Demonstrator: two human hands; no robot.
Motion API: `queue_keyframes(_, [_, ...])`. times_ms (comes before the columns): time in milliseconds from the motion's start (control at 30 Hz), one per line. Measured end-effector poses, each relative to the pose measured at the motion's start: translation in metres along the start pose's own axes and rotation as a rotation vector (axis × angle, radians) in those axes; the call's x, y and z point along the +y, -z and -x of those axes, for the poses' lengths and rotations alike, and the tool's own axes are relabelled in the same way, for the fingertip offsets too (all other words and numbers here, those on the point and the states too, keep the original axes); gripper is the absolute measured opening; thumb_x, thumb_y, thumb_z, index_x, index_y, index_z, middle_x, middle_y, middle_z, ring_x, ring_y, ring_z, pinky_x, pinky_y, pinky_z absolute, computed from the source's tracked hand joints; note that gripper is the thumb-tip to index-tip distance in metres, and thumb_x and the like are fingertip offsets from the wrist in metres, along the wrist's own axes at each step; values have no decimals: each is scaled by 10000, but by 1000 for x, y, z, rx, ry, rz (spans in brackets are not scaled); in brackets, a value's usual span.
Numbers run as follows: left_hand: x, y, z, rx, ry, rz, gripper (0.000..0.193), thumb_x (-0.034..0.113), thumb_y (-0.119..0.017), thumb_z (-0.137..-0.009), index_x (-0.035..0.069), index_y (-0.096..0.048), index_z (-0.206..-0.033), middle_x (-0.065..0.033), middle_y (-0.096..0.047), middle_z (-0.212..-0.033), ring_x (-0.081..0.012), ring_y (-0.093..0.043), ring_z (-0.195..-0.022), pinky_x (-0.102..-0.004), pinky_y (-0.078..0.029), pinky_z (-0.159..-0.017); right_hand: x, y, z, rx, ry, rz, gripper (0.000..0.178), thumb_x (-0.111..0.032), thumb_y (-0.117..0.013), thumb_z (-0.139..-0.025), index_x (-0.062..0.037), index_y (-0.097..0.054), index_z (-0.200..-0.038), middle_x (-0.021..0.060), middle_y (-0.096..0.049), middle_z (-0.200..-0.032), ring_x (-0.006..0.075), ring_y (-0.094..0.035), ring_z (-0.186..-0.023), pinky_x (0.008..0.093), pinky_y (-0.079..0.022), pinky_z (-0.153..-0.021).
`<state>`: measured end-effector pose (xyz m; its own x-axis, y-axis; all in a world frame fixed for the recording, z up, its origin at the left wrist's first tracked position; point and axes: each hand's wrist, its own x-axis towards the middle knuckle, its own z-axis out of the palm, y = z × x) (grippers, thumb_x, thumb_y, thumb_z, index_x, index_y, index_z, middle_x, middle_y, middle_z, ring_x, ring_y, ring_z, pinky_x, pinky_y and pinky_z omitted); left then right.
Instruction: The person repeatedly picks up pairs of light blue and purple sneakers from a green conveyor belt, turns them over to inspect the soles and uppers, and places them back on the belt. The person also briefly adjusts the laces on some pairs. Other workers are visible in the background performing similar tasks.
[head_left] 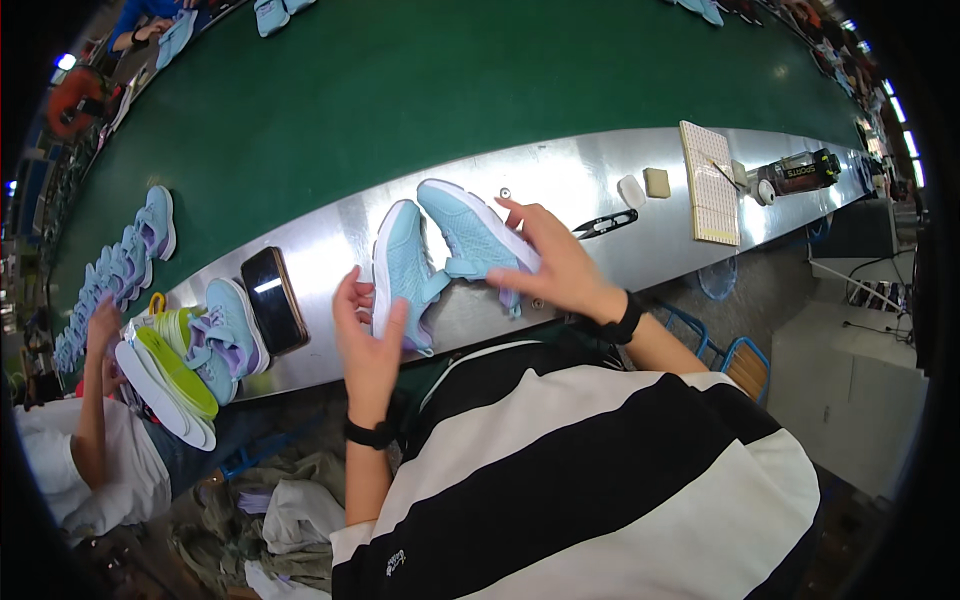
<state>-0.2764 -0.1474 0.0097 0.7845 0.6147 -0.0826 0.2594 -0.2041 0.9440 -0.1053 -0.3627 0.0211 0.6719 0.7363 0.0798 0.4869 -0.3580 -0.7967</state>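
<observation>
Two light-blue sneakers with white soles lie in front of me on the metal strip, toes pointing away and straps meeting between them. My left hand [374,345] grips the left sneaker [402,250] near its heel, fingers along the outer sole and thumb at the collar. Around the rear half of the right sneaker [470,228] my right hand [555,262] is closed, fingers on the outer sole and thumb by the opening. Lilac lining shows at both heels. The right sneaker tilts on its side.
Left of me are a phone [273,300], another blue sneaker [225,335] and yellow-green and white insoles [170,385]. Thread snips [607,223], a beige block [657,183], a paper sheet [708,190] and a bottle [800,172] lie right. Behind runs the green belt [400,100]. A co-worker's arm [93,430] reaches in at left.
</observation>
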Motion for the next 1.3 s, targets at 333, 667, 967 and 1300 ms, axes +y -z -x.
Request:
queue_keyframes(333, [-10, 6, -16, -165, 424, 859, 524, 423, -363, -1079, 79, -401, -1471, -105, -525, -1399, -243, -516, -1277, -364, -426, -1059, -2, -17, -13, -119, -457, -1202, 666, -474, -380, -1061, -120, -165, -1583, 103, -375, -1541, 221, -414, -1386, 424, -364, -1133])
queue_keyframes(667, [15, -10, -20, -184, 457, 1036, 532, 487, -297, -1076, 117, -433, -1433, -77, -541, -1364, -225, -550, -1216, -397, -490, -977, -28, -36, -33, -94, -514, -1523, 525, -448, -344, -1074, -97, -396, -1460, 73, -536, -1346, 205, -553, -1164, 405, -480, -972])
queue_keyframes(967, [-45, -8, -21, -24, 147, 197, 424, 122, -476, -1033, -27, -456, -1429, -145, -549, -1376, -184, -526, -1252, -300, -410, -1038, 11, 1, -30, -34, -27, -101, 538, -194, -698, -871, -66, -538, -1369, 139, -571, -1215, 249, -550, -1107, 379, -452, -955])
queue_keyframes(1300, [-64, -6, -17, 66, 95, 325, 361, 57, -550, -997, -41, -532, -1344, -125, -608, -1229, -151, -581, -1099, -273, -457, -978, -43, -21, -101, -465, 1084, 697, 91, -189, -615, -780, -144, -693, -785, -27, -631, -855, 185, -550, -1027, 405, -355, -1064])
